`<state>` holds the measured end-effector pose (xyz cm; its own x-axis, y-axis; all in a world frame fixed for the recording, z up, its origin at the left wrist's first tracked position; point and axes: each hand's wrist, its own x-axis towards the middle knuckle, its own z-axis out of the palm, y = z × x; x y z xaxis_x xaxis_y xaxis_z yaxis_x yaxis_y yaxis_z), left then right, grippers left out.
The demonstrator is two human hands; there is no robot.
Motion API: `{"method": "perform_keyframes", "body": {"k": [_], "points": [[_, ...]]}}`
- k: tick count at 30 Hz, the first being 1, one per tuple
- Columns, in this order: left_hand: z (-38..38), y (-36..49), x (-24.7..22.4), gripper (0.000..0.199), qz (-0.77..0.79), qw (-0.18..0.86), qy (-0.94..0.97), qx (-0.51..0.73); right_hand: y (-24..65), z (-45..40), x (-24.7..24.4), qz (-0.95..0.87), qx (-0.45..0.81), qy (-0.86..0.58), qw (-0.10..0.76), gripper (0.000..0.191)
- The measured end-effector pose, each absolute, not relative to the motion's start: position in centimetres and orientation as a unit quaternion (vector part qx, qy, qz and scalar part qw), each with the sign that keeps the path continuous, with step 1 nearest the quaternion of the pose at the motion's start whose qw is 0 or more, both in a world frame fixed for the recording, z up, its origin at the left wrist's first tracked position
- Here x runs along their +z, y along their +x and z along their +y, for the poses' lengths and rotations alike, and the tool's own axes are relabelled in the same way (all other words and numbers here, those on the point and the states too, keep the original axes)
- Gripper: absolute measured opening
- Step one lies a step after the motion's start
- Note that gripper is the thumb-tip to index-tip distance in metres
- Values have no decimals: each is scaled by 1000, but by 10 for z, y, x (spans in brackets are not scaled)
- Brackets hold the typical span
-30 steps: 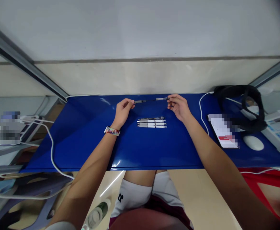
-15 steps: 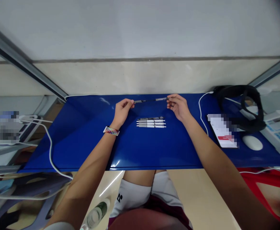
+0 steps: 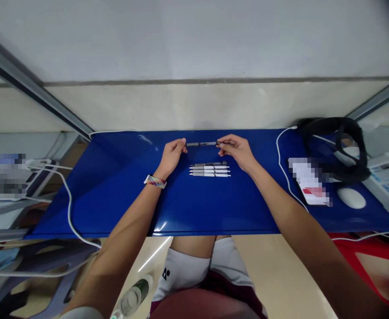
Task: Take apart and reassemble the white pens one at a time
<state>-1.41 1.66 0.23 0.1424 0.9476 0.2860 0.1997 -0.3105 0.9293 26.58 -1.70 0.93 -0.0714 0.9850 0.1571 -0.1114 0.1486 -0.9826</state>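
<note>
A slim dark pen with a clear section (image 3: pixel 201 144) is held level above the back of the blue table (image 3: pixel 121 190). My left hand (image 3: pixel 176 150) pinches its left end between thumb and finger. At its right end, my right hand (image 3: pixel 229 146) is closed on the tip. Just below, nearer to me, several pens lie side by side in a row: white and grey ones (image 3: pixel 210 171) in front and a darker one (image 3: pixel 210 164) behind them.
On the right are a phone (image 3: pixel 309 181), a white mouse (image 3: pixel 351 198), a black headset (image 3: pixel 334 146) and a white cable (image 3: pixel 279 155). A bottle (image 3: pixel 134 297) stands below the table's front edge.
My right hand has moved left, closer to my left hand, and the visible stretch between them is shorter. My left hand has barely moved. The row of pens is unchanged.
</note>
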Motion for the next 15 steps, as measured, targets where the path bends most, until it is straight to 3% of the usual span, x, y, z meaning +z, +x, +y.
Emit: {"method": "perform_keyframes", "body": {"k": [6,12,15], "points": [[15,-12,3,69,445,386,653,476,266,-16,9,-522,502,-418,549,42],[11,-13,9,37,409,403,656,490,269,-17,10,-488,541,-413,546,39],[10,-13,10,38,373,442,646,499,268,-18,12,-473,555,-408,550,38]]}}
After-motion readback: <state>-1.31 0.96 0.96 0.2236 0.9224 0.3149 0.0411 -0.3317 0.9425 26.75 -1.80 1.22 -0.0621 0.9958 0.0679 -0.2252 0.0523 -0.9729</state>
